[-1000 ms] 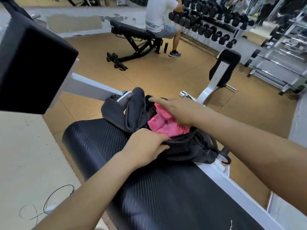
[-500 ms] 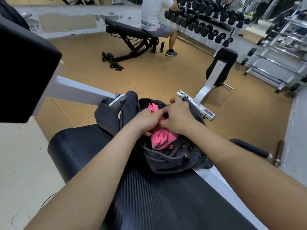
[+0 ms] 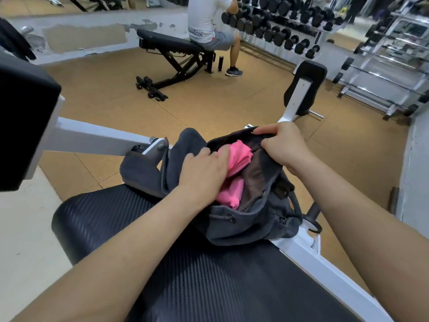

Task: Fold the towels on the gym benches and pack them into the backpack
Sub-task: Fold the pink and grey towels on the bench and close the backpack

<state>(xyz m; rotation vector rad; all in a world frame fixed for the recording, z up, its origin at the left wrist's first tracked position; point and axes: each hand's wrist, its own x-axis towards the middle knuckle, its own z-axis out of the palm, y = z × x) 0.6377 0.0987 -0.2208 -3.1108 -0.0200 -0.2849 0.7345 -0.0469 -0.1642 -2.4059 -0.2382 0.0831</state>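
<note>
A dark grey drawstring backpack lies open on the far end of a black padded bench. A pink towel sits bunched inside its mouth, partly under my fingers. My left hand rests palm down on the towel, fingers pressing it into the bag. My right hand grips the far rim of the backpack's opening and holds it up. The bag's grey flap hangs over the bench end to the left.
The bench's white frame runs along its right side. A black pad on a white arm juts in at left. Beyond, a person sits on another bench beside a dumbbell rack. Tan floor lies between.
My right hand left the towel and took hold of the backpack's far rim, pulling the mouth wider. My left hand moved from the bag's near edge onto the towel.
</note>
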